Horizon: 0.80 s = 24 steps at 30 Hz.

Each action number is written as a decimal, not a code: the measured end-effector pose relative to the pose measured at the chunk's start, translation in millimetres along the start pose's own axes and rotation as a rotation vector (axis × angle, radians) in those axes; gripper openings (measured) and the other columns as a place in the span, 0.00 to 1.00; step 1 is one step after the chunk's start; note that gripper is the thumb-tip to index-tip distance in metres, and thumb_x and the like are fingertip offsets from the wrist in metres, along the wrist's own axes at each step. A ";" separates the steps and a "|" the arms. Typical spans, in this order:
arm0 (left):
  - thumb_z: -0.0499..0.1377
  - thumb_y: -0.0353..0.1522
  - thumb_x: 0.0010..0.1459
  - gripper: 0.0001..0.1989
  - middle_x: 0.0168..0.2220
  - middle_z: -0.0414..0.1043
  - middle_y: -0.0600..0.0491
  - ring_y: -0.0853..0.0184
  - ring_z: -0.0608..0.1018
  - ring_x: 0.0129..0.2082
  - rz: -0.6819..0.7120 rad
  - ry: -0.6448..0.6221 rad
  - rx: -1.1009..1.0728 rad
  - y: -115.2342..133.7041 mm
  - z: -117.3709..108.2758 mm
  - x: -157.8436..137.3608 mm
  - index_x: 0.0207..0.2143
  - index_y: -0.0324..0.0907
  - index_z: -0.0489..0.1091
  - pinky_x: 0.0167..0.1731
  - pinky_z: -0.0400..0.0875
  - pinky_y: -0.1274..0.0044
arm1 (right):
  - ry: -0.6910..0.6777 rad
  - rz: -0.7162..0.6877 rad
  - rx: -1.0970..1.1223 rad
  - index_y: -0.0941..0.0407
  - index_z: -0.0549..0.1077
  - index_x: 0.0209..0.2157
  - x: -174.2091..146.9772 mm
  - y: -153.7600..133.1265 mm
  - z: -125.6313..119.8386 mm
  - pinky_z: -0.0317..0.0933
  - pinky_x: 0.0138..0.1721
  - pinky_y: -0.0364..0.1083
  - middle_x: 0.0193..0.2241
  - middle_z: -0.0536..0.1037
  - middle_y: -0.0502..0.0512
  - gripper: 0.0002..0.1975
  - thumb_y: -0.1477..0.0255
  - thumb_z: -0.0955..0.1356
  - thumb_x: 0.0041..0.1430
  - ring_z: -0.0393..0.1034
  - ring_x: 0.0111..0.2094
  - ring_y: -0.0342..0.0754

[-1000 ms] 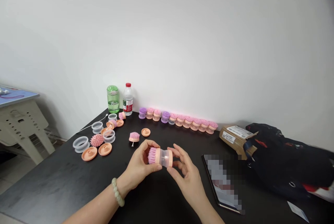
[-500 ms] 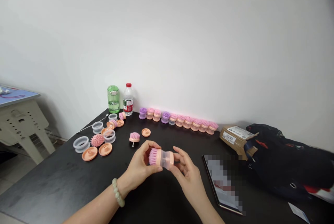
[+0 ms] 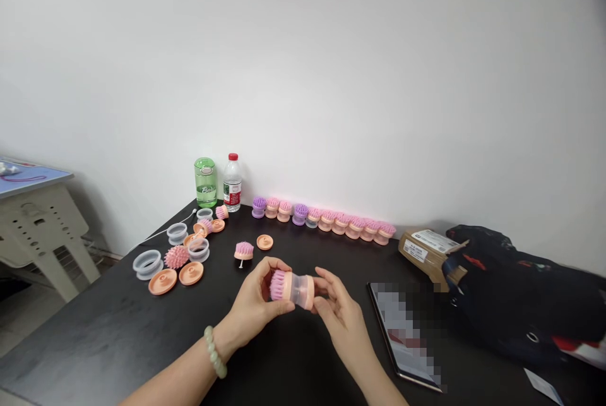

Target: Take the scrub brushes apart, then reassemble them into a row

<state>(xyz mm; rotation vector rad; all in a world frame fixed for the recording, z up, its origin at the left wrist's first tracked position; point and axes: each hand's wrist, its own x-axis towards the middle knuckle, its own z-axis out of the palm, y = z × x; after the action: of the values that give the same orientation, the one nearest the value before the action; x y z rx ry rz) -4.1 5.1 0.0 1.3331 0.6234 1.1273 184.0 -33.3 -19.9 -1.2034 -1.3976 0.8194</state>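
The left hand point(image 3: 258, 295) is clamping the collar end of a small waisted brush point(image 3: 292, 287) with pink bristles, a peach collar and base, and a clear body, apparently all plastic. The right hand point(image 3: 343, 321) is closing thumb and fingers on the base rim, some fingertips being hidden. The brush is lying sideways between the hands, above the black bench point(image 3: 104, 327). A pink bristled head on a white stem point(image 3: 243, 250) and a flat peach disc point(image 3: 264, 242) are resting beyond the brush, to its left; a row of pink and purple brushes point(image 3: 341, 223) is standing farther behind it. In this inspector's judgement, the brush is handling as light, with flexible bristles and a smooth, possibly slippery body; collar and base rim are offering the firmest hold.
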 end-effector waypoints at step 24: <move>0.62 0.21 0.49 0.21 0.44 0.70 0.52 0.60 0.73 0.44 0.222 -0.006 0.573 -11.4 -2.5 -1.7 0.44 0.47 0.66 0.46 0.68 0.69 | -0.030 0.110 0.039 0.54 0.70 0.50 0.6 8.4 7.1 0.73 0.41 0.54 0.45 0.79 0.60 0.20 0.67 0.70 0.55 0.77 0.40 0.55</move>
<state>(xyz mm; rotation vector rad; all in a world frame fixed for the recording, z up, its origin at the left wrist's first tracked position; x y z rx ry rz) -3.9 6.2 -11.7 1.9312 0.8496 1.1654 179.1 -29.6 -29.0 -1.2512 -1.3427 0.9400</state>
